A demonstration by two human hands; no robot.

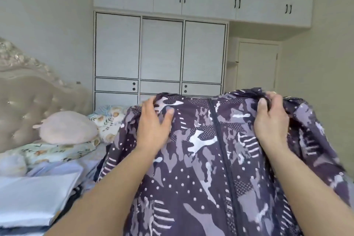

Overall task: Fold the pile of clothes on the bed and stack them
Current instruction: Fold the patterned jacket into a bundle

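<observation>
Head view: patterned jacket (210,159) held up in front, zipper (220,140) running top to bottom, so long axis is vertical. Left hand (153,122) pinches the top edge left of the zipper, thumb in front, fingers behind the cloth. Right hand (272,119) bunches the top edge on the right. Both sit about level. Folded stack (34,203) lies lower left on the bed, nearer the left hand, so I'd lay it down that way.

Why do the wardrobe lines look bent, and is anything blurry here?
Head view: wide-angle lens bows the wardrobe edges; even, soft daylight, no glare; the patterned jacket and both forearms smear slightly toward the bottom edge.
</observation>
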